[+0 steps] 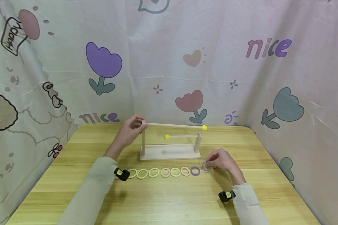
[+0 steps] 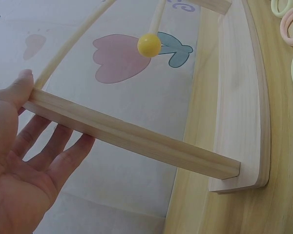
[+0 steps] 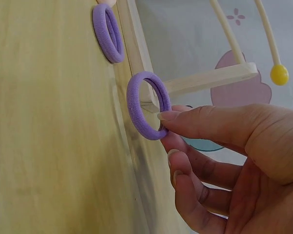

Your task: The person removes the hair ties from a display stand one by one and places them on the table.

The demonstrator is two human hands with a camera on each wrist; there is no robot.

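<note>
My left hand (image 1: 128,132) holds the top of the taller post (image 2: 136,131) of a wooden stand (image 1: 169,153), thumb on one side and fingers on the other. From that post a long rod (image 1: 174,125) runs right to a yellow ball end. A lower rod, also tipped with a yellow ball (image 1: 167,137), points left from the shorter post (image 1: 198,143). Just right of the stand's front, my right hand (image 1: 222,160) pinches a purple hair tie (image 3: 133,105) between thumb and index finger. The hair tie is held up on edge, near the tabletop.
A row of hair ties lies in front of the stand: several yellow and pink ones, with another purple hair tie (image 3: 101,34) at its right end. My left wrist covers the row's left end. A printed cloth (image 1: 157,62) hangs behind the wooden table (image 1: 169,203).
</note>
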